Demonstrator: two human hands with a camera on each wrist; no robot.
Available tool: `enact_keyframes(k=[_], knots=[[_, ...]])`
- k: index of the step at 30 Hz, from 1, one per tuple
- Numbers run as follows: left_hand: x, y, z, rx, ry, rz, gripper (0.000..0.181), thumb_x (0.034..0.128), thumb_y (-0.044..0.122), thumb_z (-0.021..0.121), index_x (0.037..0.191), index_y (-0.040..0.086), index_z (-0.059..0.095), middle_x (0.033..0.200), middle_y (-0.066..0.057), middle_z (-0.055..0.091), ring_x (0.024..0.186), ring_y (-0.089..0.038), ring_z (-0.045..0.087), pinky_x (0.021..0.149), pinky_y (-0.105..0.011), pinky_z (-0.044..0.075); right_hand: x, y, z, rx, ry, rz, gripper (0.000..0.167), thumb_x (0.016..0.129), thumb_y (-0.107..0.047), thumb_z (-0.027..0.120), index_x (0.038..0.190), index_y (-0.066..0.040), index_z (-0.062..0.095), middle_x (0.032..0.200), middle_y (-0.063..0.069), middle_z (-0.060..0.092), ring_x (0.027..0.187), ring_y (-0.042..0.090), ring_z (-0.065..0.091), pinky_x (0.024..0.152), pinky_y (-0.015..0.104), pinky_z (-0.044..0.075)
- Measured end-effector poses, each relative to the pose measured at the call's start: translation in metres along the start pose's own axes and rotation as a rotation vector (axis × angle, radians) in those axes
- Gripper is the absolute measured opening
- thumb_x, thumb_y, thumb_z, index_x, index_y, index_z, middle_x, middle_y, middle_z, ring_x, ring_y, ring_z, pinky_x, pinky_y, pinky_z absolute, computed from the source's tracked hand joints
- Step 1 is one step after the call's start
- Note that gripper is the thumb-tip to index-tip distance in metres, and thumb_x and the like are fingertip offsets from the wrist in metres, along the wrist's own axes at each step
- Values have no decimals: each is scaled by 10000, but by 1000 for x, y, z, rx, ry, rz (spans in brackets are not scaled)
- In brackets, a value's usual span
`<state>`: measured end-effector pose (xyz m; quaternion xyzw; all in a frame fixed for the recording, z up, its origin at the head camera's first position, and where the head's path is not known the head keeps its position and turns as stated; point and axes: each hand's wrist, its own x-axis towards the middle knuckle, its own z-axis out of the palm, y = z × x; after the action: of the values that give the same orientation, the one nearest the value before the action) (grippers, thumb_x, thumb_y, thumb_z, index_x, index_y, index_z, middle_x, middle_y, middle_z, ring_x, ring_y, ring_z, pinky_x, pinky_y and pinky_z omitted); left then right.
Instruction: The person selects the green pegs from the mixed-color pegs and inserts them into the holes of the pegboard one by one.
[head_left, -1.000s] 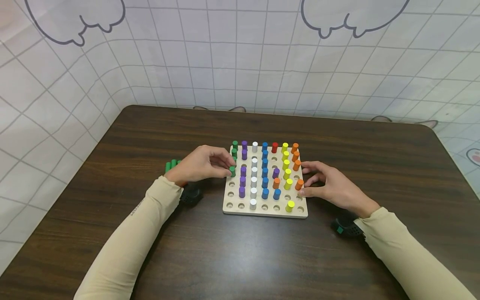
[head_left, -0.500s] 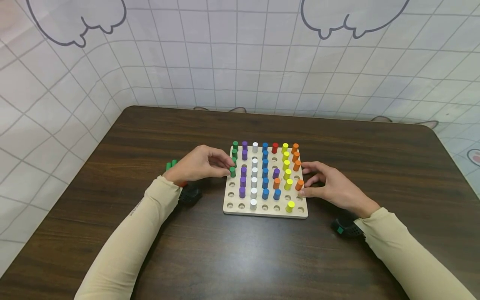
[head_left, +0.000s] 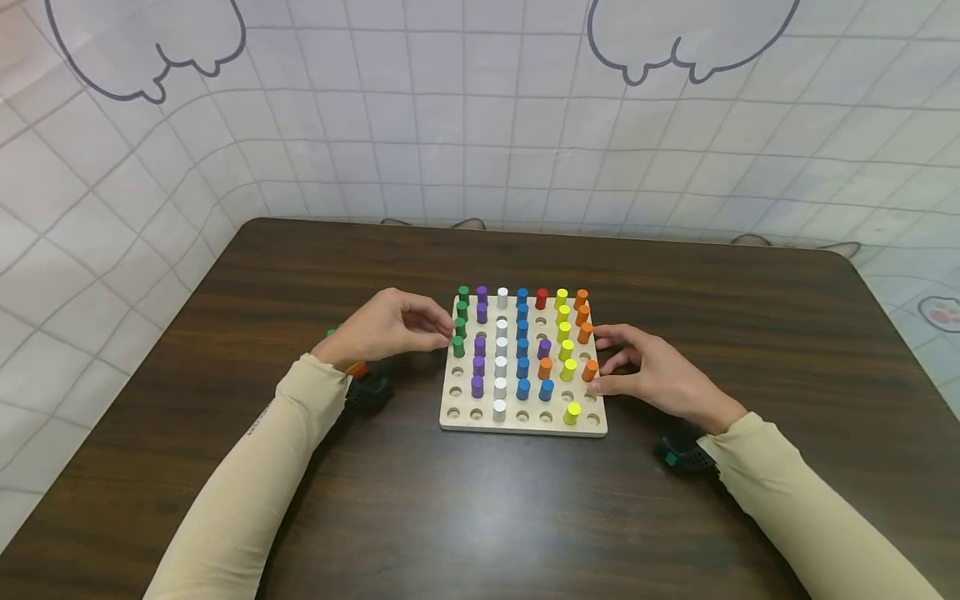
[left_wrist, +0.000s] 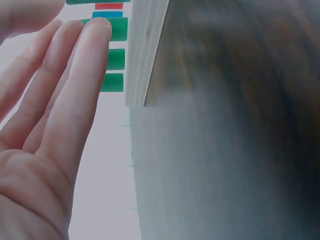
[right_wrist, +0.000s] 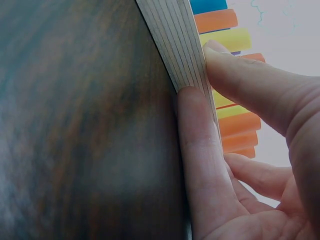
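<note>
Since the earlier frame, our left hand (head_left: 380, 327) has eased slightly back from the front green peg (head_left: 458, 347); the pegboard (head_left: 487, 423) sits a touch further left in view, probably because the head moved. Behind the left fingers, by the wrist, a bit of green (head_left: 331, 332) shows, likely loose pegs. Those fingers are straight and close together, the thumb apart from them, pinching nothing; whether a fingertip brushes a green peg we cannot tell. We judge a green peg has just been seated and released. Next would call for reaching back for another and lowering it into the bare hole just nearer us than the left thumb.

Between our two hands lies the board: flat, pale wood, rounded corners. Rightward from the left fingertips run four upright green pegs, then purple pegs (head_left: 479, 366), white pegs (head_left: 501, 347), blue pegs (head_left: 522, 347), a mixed column topped by a red peg (head_left: 542, 298), yellow pegs (head_left: 566, 350) and orange pegs (head_left: 585, 333), with some holes bare. Our right hand (head_left: 660, 371) pinches the board's right edge, thumb on top and a finger against its side, seemingly steadying it.
</note>
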<state>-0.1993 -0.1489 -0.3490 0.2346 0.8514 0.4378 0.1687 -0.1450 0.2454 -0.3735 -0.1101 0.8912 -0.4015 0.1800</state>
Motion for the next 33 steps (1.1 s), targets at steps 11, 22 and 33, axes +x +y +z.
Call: enact_keyframes(k=[11,22,33], knots=[[-2,1,-10,24,49,-12,199,900,171,809,1093,135,776,1060,-32,784,950,-173,733,851,-273,615,1,-1,2,0,3,2,882,842,-411,856,1547,-109,420,1407,115,604,1065,185,656,936,336,490],[-6,3,-20,102,94,-17,173,907,186,802,1076,152,781,1064,-15,784,951,-173,721,888,-329,600,1,-2,1,5,-1,-7,880,850,-408,850,1550,-101,415,1409,119,602,1062,184,653,928,332,492],[-16,4,-33,125,129,-45,223,944,255,764,1118,116,771,1069,-29,782,963,-162,733,847,-281,578,0,-3,1,25,-6,-14,894,846,-410,854,1557,-102,408,1415,119,603,1063,179,662,898,267,510]])
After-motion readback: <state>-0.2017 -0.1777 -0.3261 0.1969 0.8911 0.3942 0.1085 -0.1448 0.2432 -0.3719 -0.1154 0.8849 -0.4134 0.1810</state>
